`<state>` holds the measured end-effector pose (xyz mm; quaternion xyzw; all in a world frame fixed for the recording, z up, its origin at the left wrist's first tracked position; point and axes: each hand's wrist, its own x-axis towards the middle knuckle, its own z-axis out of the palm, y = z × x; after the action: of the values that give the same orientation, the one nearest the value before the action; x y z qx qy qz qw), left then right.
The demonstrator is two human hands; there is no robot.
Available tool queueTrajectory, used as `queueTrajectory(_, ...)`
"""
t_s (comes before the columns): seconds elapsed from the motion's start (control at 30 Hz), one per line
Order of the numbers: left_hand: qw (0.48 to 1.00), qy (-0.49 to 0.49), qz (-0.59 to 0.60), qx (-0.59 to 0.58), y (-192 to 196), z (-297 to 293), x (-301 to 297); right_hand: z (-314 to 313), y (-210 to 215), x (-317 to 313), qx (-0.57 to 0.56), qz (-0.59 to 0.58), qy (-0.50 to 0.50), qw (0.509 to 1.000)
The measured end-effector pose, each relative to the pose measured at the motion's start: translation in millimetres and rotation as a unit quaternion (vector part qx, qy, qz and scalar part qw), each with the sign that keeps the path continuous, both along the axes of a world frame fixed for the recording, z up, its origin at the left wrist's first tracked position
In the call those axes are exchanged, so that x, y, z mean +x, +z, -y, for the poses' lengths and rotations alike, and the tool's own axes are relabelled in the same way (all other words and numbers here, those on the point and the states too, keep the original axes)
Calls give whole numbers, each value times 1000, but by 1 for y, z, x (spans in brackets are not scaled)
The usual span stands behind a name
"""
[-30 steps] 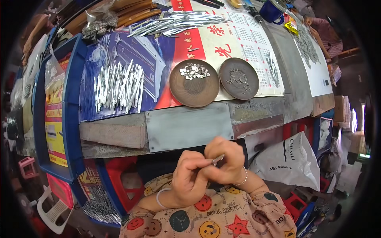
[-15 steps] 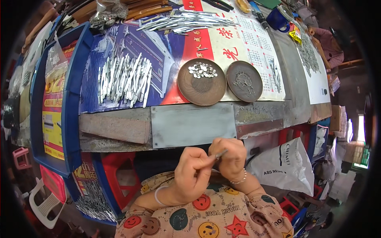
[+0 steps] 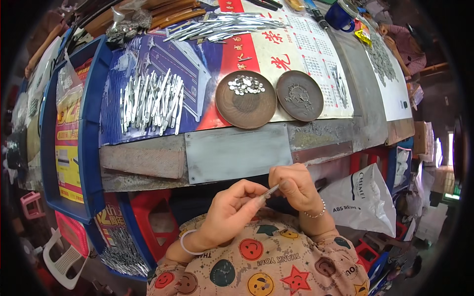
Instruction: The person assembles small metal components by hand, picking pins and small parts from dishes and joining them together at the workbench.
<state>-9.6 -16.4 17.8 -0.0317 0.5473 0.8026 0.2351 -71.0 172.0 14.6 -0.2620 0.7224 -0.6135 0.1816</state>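
A thin silver metal strip (image 3: 272,189) is pinched between the fingertips of both my hands, close to my chest and below the table edge. My left hand (image 3: 232,209) grips its lower end, with a clear bangle on the wrist. My right hand (image 3: 295,186) holds the upper end and wears a bead bracelet. On the table above lie a pile of similar metal strips (image 3: 149,100), a brown dish (image 3: 245,106) holding small silver pieces, and a second brown dish (image 3: 299,95) with tiny wire parts.
A grey metal plate (image 3: 237,153) lies at the table's front edge. More strips (image 3: 224,27) are heaped at the back, near a blue cup (image 3: 338,17). A white plastic bag (image 3: 368,200) sits at my right; blue trays (image 3: 74,128) and red stools stand at my left.
My hands stay together on the strip, fingers shifting slightly. The view has moved a little, with the table sitting higher in the picture.
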Motion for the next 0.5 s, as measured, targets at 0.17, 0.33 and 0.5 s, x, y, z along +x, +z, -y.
queueTrajectory(0.17,977,-7,122,173,-10,2,-2,5,0,0,49,-48,0,998)
queueTrajectory(0.33,976,-3,130,172,-8,4,-6,6,-1,-7,48,-64,24,997)
queueTrajectory(0.5,997,82,9,-2,12,29,-22,9,0,-11,15,-56,0,998)
